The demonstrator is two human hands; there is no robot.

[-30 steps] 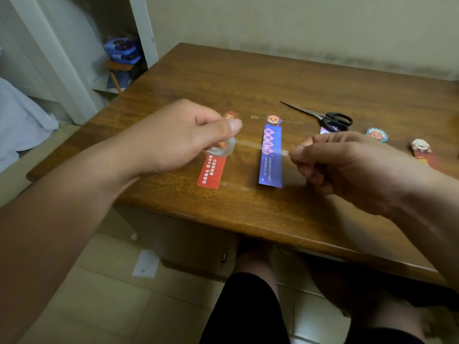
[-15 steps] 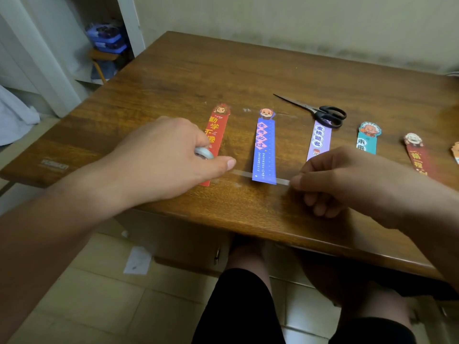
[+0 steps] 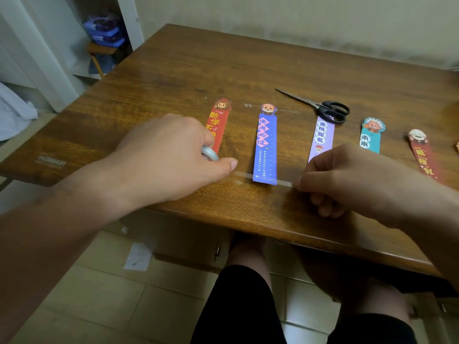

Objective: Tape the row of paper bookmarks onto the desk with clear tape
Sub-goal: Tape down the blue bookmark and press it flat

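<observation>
Head cam, looking down past both forearms. Left hand (image 3: 171, 155) is wrapped around the little tape roll (image 3: 210, 153), with the thumb stuck out low over the desk (image 3: 173, 70) toward where the tape comes off the roll. Right hand (image 3: 347, 180) has the free end pinched at the fingertips, and the other fingers are curled under.

Between the two, the clear tape strip (image 3: 242, 174) is pulled straight and runs across the bottom end of the blue bookmark (image 3: 267, 145). That's the reason for the two-handed stretch, I reckon. Held taut, it should go down flat without wrinkles, and I can line it up over the bookmark's foot before committing. It's right down at the wood, but I honestly can't tell if it's stuck yet or just skimming.

The roll hand sits over the lower part of the red bookmark (image 3: 218, 122), so its bottom end is hidden and I can't say whether the strip reaches it. The right hand covers the foot of the purple bookmark (image 3: 321, 137) the same way. Further right, the teal bookmark (image 3: 371, 136) and a dark red bookmark (image 3: 422, 155) lie in the same row, apart from each other. I can't make out any tape on them, so my guess is they're next in line.

Scissors (image 3: 323, 108) lie behind the row with the handles right at the top of the purple one. They're probably parked there for snipping the strip off the roll once it's pressed down.
</observation>
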